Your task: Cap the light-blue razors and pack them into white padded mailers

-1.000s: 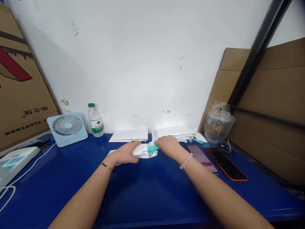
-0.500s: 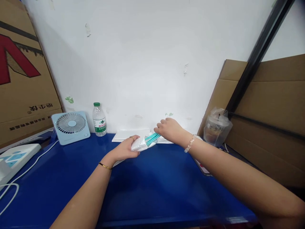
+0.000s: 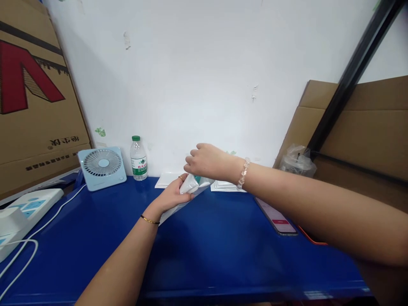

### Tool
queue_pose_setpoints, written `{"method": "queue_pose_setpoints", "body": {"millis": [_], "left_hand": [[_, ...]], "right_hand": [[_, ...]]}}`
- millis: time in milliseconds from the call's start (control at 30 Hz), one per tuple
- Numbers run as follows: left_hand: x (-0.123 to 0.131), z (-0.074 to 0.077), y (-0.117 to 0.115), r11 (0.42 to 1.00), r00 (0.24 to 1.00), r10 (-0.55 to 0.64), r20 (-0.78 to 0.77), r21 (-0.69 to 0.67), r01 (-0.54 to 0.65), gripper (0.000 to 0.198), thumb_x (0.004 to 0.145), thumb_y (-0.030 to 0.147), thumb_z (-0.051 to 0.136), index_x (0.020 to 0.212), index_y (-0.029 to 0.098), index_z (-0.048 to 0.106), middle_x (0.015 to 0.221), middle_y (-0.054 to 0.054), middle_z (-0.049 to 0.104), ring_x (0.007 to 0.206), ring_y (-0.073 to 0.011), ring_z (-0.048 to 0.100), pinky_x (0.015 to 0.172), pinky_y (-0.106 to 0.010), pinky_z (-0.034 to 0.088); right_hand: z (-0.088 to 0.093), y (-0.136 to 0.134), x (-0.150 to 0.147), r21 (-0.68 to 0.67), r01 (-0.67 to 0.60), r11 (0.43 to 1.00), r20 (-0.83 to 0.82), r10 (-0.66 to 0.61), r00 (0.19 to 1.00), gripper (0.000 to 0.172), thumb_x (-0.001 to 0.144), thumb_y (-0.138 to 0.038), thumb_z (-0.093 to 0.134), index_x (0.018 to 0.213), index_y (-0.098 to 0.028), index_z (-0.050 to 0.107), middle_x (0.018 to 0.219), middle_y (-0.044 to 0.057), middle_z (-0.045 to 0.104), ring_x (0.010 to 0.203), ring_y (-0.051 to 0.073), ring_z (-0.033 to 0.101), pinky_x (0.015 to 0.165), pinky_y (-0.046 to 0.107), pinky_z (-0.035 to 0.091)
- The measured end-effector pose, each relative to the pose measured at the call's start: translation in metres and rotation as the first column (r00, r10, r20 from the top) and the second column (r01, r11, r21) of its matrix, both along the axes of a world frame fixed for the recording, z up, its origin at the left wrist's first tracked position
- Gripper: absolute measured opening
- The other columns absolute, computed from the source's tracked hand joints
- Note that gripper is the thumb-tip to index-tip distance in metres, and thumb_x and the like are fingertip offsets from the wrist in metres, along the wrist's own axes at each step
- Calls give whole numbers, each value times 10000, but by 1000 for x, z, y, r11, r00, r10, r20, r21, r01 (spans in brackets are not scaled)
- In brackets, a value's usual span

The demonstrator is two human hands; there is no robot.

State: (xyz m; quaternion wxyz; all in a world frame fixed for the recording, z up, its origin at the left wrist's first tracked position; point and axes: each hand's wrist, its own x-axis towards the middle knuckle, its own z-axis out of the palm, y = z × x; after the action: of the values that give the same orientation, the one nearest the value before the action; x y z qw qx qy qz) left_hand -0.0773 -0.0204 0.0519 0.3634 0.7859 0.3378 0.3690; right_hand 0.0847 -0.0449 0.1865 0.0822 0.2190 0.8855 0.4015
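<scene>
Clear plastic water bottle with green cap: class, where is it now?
In the head view the clear plastic water bottle stands upright at the back left of the blue table, by the white wall, just right of the pale blue desk fan.

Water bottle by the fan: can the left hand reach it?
Probably yes. Only bare blue table lies between the left hand and the water bottle, but that hand is busy gripping a white packet.

white crumpled pouch [image 3: 190, 186] with a teal bit at its top, tilted up, right of the water bottle [image 3: 138, 158].
</scene>
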Motion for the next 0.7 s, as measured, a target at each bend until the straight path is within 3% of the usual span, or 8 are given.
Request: {"method": "queue_pose_setpoints", "body": {"millis": [133,233,400,467,567,633,700], "left_hand": [[-4,-1,1,1000,992,7,125,-30,-4,558,678,320,600,1188,162,437,1081,-54,568,984,-237,515,862,-320,400],[-5,-1,0,997,979,6,204,-76,10,616,686,348,612,1241,174,410,1131,-62,564,1026,-245,510,884,-326,394],[-10,-2,0,987,945,5,326,-152,47,696,664,358,658,1284,172,401,1150,-87,568,1030,-264,525,858,-328,414],[-14,-3,2,977,920,11,391,-199,72,715,643,377,673,1274,165,413,1127,-95,587,1019,-275,540,835,-328,429],[-18,-5,2,952,888,-29,460,-259,165,746,600,406,692,1250,142,439,1086,-116,615,988,-289,566,812,-346,449],[-17,-4,-2,931,878,-116,464,-256,259,762,586,422,705,1247,137,456,1116,-136,610,1010,-304,565,832,-370,450],[-14,-2,-6,926,874,-170,455,-231,300,749,601,433,715,1249,148,468,1159,-142,596,1039,-313,559,853,-391,449]], "right_hand": [[24,-7,-5,5,-41,999,-33,41,999,176,877,-79,450,878,-183,592,823,35,626,779,154,538,659,286,284],[35,-8,-3,-37,-3,999,-122,-2,993,214,870,-50,423,934,-167,591,839,42,609,787,154,540,660,275,292],[41,-6,10,-246,-40,968,-350,-50,935,303,821,-58,455,1086,-162,561,960,47,594,830,156,540,680,263,339],[41,-8,16,-388,-135,912,-396,-32,918,308,805,-83,485,1089,-171,565,1049,50,579,893,159,531,709,262,366],[39,-11,22,-577,-253,776,-433,-29,901,237,803,-191,551,1036,-180,587,1165,55,532,982,161,504,761,265,387],[35,-9,23,-663,-266,700,-459,-99,883,170,849,-273,515,944,-163,603,1084,51,566,924,148,515,747,264,391],[30,-5,22,-717,-252,650,-481,-200,853,231,896,-320,444,867,-146,594,891,29,592,783,125,515,678,249,385]]}}
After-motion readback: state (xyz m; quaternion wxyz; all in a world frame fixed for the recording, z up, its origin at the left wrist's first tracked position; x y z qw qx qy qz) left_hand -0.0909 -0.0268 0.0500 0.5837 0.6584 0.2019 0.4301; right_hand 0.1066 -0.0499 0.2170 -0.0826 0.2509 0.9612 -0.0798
